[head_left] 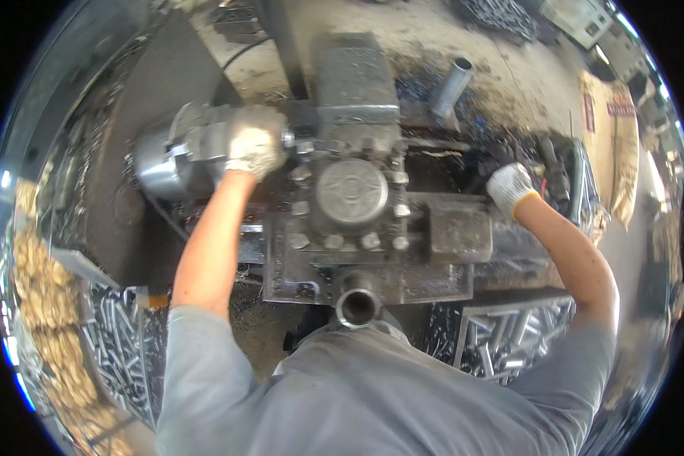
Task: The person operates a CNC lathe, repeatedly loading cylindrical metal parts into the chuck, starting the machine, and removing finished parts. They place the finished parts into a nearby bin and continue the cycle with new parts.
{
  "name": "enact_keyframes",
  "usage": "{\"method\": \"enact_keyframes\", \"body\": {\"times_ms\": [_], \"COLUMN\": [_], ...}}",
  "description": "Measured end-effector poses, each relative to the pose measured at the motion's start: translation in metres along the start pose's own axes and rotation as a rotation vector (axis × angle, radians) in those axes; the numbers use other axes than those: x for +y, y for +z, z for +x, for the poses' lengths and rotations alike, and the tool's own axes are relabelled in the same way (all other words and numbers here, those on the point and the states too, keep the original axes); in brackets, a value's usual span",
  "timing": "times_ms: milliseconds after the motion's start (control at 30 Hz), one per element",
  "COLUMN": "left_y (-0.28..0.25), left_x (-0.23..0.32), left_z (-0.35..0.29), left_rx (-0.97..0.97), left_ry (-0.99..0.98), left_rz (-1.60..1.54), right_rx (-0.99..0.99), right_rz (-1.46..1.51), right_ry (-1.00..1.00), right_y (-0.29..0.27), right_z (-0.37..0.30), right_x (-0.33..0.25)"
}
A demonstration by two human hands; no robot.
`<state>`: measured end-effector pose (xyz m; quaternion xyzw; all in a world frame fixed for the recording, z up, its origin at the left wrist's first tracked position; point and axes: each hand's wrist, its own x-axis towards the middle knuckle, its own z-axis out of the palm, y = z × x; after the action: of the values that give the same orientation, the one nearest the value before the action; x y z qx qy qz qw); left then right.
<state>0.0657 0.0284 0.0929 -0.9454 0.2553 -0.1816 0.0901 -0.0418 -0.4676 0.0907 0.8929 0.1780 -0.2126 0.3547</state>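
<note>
My left hand [257, 144], in a pale work glove, is at the jaws of the metal lathe chuck [163, 163]. It is smeared by motion, and its fingers are hard to make out. Just right of it stands the square tool post [351, 194], ringed with bolts and topped by a round cap. Out to the right, my right hand [511, 188], in a white glove with a yellow cuff, is curled closed beside dark machine parts. Whatever it grips is hidden.
A metal tube [454, 85] stands upright behind the machine. Another tube end [358, 307] points up close to my body. Bins of short metal pieces sit at lower left [115, 346] and lower right [513, 334]. A paper sack [609, 148] is at far right.
</note>
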Motion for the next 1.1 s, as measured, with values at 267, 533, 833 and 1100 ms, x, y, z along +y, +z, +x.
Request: {"method": "enact_keyframes", "body": {"times_ms": [267, 533, 833, 1100], "left_y": [-0.079, -0.187, -0.227, -0.232], "left_x": [-0.025, -0.176, -0.331, -0.331], "left_z": [-0.08, -0.107, -0.025, -0.008], "left_rx": [0.359, 0.672, 0.509, 0.204], "left_ry": [0.037, -0.162, -0.501, -0.552], "left_rz": [-0.441, -0.147, 0.239, 0.624], "right_rx": [0.782, 1.009, 1.08, 1.006], "right_rz": [1.059, 1.271, 1.312, 1.332], "right_ry": [0.236, 0.368, 0.292, 0.363], "right_y": [-0.145, -0.23, -0.217, -0.218], "right_z": [-0.032, -0.017, -0.014, -0.012], "right_x": [-0.042, -0.161, -0.159, -0.158]}}
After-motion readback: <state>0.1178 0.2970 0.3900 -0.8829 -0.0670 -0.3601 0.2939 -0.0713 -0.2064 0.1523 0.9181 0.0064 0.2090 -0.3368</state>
